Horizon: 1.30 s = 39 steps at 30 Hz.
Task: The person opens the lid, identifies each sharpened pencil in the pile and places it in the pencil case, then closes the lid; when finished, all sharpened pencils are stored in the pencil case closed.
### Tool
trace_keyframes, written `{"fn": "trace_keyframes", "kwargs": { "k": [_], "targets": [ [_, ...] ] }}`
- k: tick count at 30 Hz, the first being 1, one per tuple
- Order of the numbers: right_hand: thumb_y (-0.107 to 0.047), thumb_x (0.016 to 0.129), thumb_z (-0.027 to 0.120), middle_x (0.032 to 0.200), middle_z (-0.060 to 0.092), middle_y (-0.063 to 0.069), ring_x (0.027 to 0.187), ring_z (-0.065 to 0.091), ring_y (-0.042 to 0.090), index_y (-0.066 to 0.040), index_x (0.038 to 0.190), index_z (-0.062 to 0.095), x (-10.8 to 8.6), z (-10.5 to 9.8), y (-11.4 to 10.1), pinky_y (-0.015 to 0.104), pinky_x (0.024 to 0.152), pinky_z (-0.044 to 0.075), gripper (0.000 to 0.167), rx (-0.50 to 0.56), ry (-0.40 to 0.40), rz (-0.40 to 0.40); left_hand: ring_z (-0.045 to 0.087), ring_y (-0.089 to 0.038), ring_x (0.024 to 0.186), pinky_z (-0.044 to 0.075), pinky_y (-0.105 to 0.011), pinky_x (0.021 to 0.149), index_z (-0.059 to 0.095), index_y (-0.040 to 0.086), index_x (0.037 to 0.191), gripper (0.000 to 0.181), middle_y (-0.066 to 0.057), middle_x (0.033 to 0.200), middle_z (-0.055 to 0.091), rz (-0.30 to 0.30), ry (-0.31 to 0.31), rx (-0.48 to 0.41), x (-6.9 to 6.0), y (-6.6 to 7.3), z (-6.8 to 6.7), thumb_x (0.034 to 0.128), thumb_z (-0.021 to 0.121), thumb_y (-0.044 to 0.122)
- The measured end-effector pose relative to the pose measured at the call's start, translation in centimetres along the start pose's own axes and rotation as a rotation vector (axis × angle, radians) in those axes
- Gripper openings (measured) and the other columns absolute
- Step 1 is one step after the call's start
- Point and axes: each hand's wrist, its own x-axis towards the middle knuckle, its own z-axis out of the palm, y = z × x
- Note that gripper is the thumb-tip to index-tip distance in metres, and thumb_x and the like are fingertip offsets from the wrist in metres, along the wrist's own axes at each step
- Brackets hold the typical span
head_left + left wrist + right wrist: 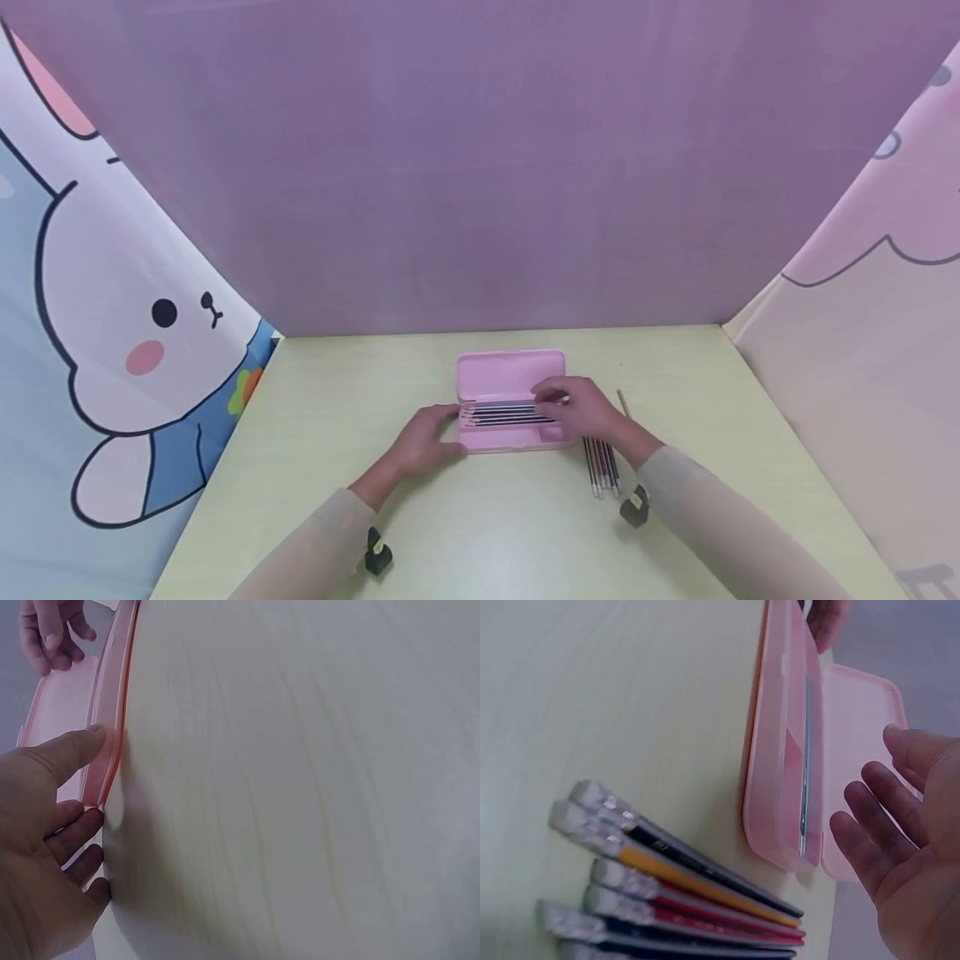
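A pink pencil case (480,439) lies with its lid (510,367) folded back, and several dark pencils (498,414) rest lengthwise inside it. My left hand (427,442) holds the case's left end; in the left wrist view the thumb (75,750) lies against the case wall and the other fingers bend near its corner. Over the right part of the case hovers my right hand (577,404), its fingers (870,825) loosely bent and nothing visible between them in the right wrist view.
Several eraser-tipped pencils (697,862), black, yellow, red and dark blue, lie in a bunch on the table (480,533) right of the case. One light pencil-like stick (624,403) shows beyond the right wrist. A purple panel (495,167) stands behind the table, with printed cloth at both sides.
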Motion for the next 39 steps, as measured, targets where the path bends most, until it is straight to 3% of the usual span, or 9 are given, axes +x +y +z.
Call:
{"fn": "trace_keyframes", "kwargs": {
  "k": [5, 12, 21, 32, 39],
  "targets": [
    [-0.018, 0.093, 0.076, 0.109, 0.076, 0.006, 0.099, 0.070, 0.017, -0.008, 0.123, 0.073, -1.8, -1.0, 0.6, 0.031, 0.088, 0.060, 0.032, 0.014, 0.032, 0.030, 0.046, -0.037, 0.143, 0.032, -0.058, 0.123, 0.052, 0.006, 0.148, 0.077, -0.014, 0.148, 0.057, -0.004, -0.004, 0.007, 0.0, 0.0, 0.0, 0.0817, 0.086, 0.024],
    [-0.015, 0.091, 0.078, 0.111, 0.076, 0.008, 0.098, 0.071, 0.021, -0.007, 0.121, 0.073, -4.0, -2.9, 2.1, 0.037, 0.088, 0.061, 0.032, -0.015, 0.096, 0.087, 0.046, -0.037, 0.143, 0.032, -0.058, 0.123, 0.051, 0.008, 0.150, 0.078, -0.013, 0.149, 0.057, -0.022, -0.008, 0.014, -0.1, 0.1, 0.0, 0.0817, 0.085, 0.026],
    [-0.013, 0.090, 0.078, 0.111, 0.074, 0.015, 0.097, 0.072, 0.029, -0.001, 0.121, 0.071, -6.0, -5.2, 3.6, 0.029, 0.073, 0.063, 0.034, -0.008, 0.134, 0.220, 0.047, -0.037, 0.142, 0.032, -0.058, 0.122, 0.051, 0.008, 0.149, 0.078, -0.013, 0.148, 0.057, -0.018, 0.001, 0.021, 0.0, 0.2, 0.0, 0.0819, 0.085, 0.027],
    [-0.010, 0.088, 0.078, 0.105, 0.072, 0.013, 0.095, 0.071, 0.025, 0.003, 0.121, 0.068, -7.0, -4.6, 4.7, 0.027, 0.070, 0.063, 0.036, -0.018, 0.099, 0.335, 0.047, -0.037, 0.142, 0.033, -0.058, 0.122, 0.053, 0.008, 0.148, 0.076, -0.012, 0.148, 0.058, -0.003, 0.000, 0.026, 0.0, -0.2, -0.1, 0.0820, 0.085, 0.027],
    [-0.006, 0.085, 0.079, 0.102, 0.072, 0.012, 0.084, 0.068, 0.018, 0.005, 0.121, 0.067, -7.1, -3.9, 4.6, 0.030, 0.068, 0.064, 0.040, -0.014, 0.100, 0.393, 0.047, -0.039, 0.141, 0.033, -0.059, 0.121, 0.053, 0.006, 0.147, 0.075, -0.014, 0.147, 0.058, 0.014, 0.007, 0.012, 0.1, -0.2, -0.1, 0.0824, 0.085, 0.027]
  ]
}}
